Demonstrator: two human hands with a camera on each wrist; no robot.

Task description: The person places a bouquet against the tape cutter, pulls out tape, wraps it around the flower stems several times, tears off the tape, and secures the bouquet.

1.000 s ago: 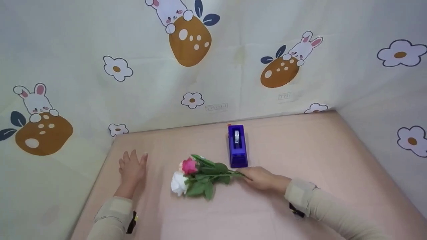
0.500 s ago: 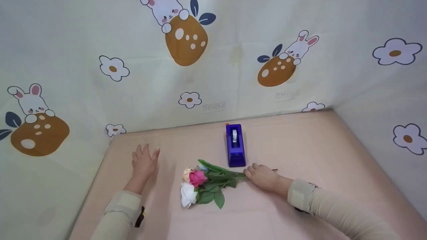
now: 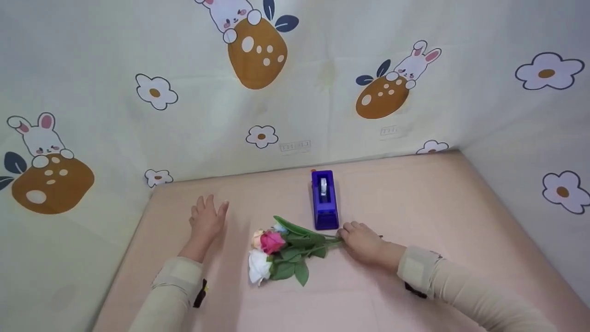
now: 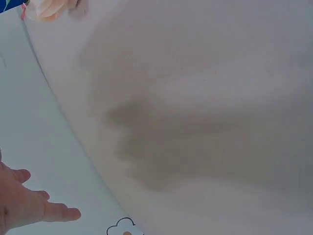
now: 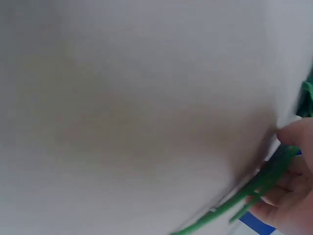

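Several artificial flowers [image 3: 272, 242], pink, white, peach and pale blue with green leaves, lie sideways with the blooms to the left. My right hand [image 3: 362, 242] grips their stems. In the right wrist view the green stems [image 5: 244, 191] pass between the thumb and curled fingers. Left of the blooms is my left hand [image 3: 206, 223], fingers spread and holding nothing; the left wrist view shows it at the lower left [image 4: 29, 208]. A purple tape dispenser [image 3: 326, 219] with a roll of clear tape stands just beyond the stems, close to my right hand.
The pink-beige table [image 3: 392, 198] is enclosed by a pale cloth [image 3: 322, 110] printed with rabbits and flowers at the back and both sides. Table surface lies right of the dispenser and in front of the flowers.
My left hand has moved right, toward the blooms. The flowers have shifted slightly right and nearer, then settled. The right hand still holds the stems, whose ends now show beyond it.
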